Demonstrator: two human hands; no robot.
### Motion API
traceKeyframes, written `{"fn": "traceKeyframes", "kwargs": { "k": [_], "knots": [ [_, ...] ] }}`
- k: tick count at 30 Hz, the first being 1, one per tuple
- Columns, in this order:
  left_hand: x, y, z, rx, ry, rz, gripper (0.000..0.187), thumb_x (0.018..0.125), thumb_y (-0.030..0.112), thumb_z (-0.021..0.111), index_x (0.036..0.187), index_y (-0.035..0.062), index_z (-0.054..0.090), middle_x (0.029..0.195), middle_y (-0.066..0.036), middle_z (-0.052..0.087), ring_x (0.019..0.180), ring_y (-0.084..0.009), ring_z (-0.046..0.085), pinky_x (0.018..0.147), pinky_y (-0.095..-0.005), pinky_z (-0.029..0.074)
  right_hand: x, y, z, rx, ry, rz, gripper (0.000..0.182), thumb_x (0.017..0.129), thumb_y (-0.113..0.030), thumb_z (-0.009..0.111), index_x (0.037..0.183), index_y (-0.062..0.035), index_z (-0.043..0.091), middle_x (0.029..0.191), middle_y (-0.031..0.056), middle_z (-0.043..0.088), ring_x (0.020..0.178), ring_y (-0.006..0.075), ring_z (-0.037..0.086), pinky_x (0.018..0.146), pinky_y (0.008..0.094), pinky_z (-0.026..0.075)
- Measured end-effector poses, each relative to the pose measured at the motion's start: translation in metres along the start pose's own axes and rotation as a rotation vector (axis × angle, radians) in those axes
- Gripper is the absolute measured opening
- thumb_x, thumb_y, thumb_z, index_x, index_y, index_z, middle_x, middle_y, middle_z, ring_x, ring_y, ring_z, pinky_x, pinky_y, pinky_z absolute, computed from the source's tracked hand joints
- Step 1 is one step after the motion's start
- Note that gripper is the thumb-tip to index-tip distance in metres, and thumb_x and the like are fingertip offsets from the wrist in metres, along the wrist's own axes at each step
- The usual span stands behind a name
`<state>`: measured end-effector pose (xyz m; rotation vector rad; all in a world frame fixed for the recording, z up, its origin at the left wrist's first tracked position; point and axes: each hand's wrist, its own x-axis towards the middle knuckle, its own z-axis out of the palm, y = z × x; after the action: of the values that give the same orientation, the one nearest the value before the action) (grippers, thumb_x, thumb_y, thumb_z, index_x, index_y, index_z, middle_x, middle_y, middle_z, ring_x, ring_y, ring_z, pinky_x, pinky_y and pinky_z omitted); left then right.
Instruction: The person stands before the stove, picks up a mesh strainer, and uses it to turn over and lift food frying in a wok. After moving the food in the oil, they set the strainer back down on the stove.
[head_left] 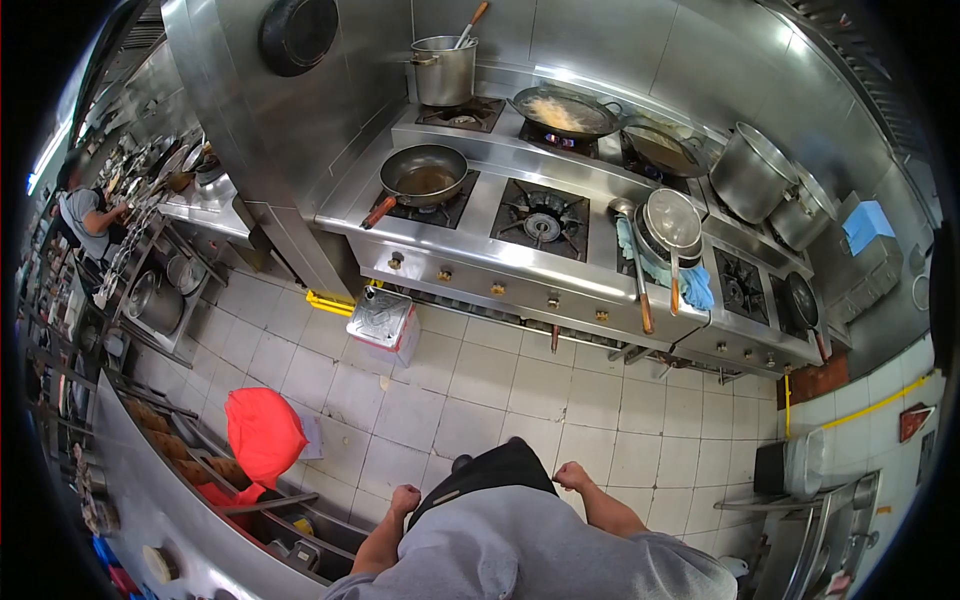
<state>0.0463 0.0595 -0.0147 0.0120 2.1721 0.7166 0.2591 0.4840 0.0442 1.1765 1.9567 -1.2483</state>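
My left hand [405, 498] hangs low beside my dark apron [490, 470], its fingers curled closed with nothing showing in them. On the other side of the apron, my right hand [572, 477] is also closed in a loose fist, and no object shows in it. Both hands are over the tiled floor, apart from the stove. Ahead of me, a frying pan [425, 182] with a wooden handle sits on the front left burner of the stove [480, 250]. Behind it, a wok [590, 122] holds pale food in bubbling oil over a lit flame.
A strainer [672, 220] and ladle [638, 270] rest near a blue cloth [698, 288]. Tall pots [750, 170] stand at the right. A metal tin [382, 318] and red bag [264, 432] are on the left. A person [85, 215] stands far left.
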Motion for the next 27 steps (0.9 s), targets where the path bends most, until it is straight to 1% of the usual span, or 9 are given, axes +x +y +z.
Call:
{"fn": "traceKeyframes", "kwargs": {
  "k": [7, 10, 17, 20, 23, 27],
  "knots": [
    [-0.005, 0.005, -0.002, 0.011, 0.009, 0.035, 0.021, 0.066, 0.017, 0.055, 0.08, 0.0052, 0.067, 0.083, -0.018, 0.064, 0.082, -0.0285, 0.062, 0.076, -0.0335, 0.048, -0.002, 0.0, -0.001, -0.016, 0.006, -0.005, 0.021, 0.069, -0.019, 0.066, 0.065, 0.0003, 0.061, 0.056, 0.0082, 0.056, 0.046, 0.0138, 0.053, 0.043, 0.0278, 0.043],
    [-0.007, 0.006, -0.003, 0.045, 0.02, 0.025, 0.022, 0.067, 0.017, 0.055, 0.081, 0.0049, 0.067, 0.083, -0.018, 0.064, 0.082, -0.0283, 0.062, 0.076, -0.0333, 0.048, -0.001, -0.002, 0.0, -0.023, -0.003, -0.001, 0.02, 0.069, -0.019, 0.065, 0.066, 0.0001, 0.061, 0.056, 0.0082, 0.057, 0.047, 0.014, 0.053, 0.043, 0.0279, 0.044],
    [-0.006, 0.002, -0.005, 0.012, 0.001, -0.002, 0.022, 0.067, 0.016, 0.055, 0.082, 0.0048, 0.067, 0.082, -0.017, 0.064, 0.081, -0.0275, 0.062, 0.075, -0.0332, 0.048, 0.002, -0.005, 0.001, -0.045, -0.006, 0.014, 0.018, 0.067, -0.019, 0.065, 0.065, -0.0009, 0.061, 0.057, 0.0078, 0.057, 0.048, 0.0141, 0.054, 0.044, 0.0276, 0.045],
    [-0.006, 0.001, -0.005, -0.003, 0.002, -0.009, 0.021, 0.067, 0.015, 0.056, 0.081, 0.0046, 0.067, 0.082, -0.017, 0.065, 0.081, -0.0269, 0.063, 0.075, -0.033, 0.048, 0.004, -0.006, 0.002, -0.074, 0.013, 0.006, 0.023, 0.066, -0.022, 0.061, 0.053, -0.0043, 0.058, 0.05, 0.0079, 0.056, 0.048, 0.0168, 0.057, 0.052, 0.0306, 0.047],
    [-0.003, -0.002, -0.002, -0.015, 0.005, -0.001, 0.021, 0.066, 0.015, 0.056, 0.081, 0.0044, 0.067, 0.082, -0.016, 0.065, 0.08, -0.0262, 0.063, 0.074, -0.0329, 0.049, 0.008, -0.005, 0.002, -0.098, 0.011, -0.021, 0.023, 0.066, -0.022, 0.061, 0.051, -0.0041, 0.057, 0.049, 0.0081, 0.056, 0.047, 0.0168, 0.056, 0.052, 0.0305, 0.047],
    [-0.007, 0.0, -0.002, -0.021, 0.011, -0.006, 0.02, 0.066, 0.014, 0.056, 0.08, 0.0045, 0.067, 0.08, -0.016, 0.065, 0.078, -0.0255, 0.063, 0.073, -0.0325, 0.049, 0.006, -0.008, 0.0, -0.079, 0.0, 0.0, 0.022, 0.066, -0.021, 0.061, 0.053, -0.0029, 0.058, 0.049, 0.009, 0.056, 0.047, 0.0171, 0.056, 0.052, 0.0305, 0.047]
  ]
}}
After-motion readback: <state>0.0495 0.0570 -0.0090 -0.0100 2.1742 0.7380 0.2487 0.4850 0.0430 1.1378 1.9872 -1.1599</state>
